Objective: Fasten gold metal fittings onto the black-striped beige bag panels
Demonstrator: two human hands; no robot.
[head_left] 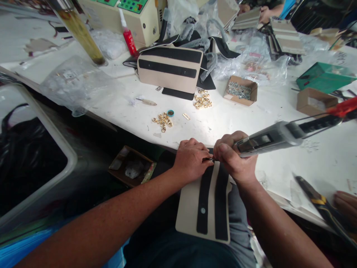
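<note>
A beige panel point(189, 208) with two black strips lies on my lap against the table edge. My left hand point(192, 158) rests curled on its top end, fingertips pinched at a small part between the strips. My right hand point(234, 156) grips a grey electric screwdriver point(279, 136) whose tip meets the same spot; the tool's body runs off to the right. A second beige and black panel point(170, 69) stands on the white table point(237, 119) farther back.
Gold rings lie in two heaps point(162, 121) point(202, 99). A small cardboard box point(241, 90) of metal parts, a red glue bottle point(128, 35), plastic bags, a green box point(323, 76) and a grey bin point(30, 156) at left surround me. Another person's hand point(346, 203) shows at right.
</note>
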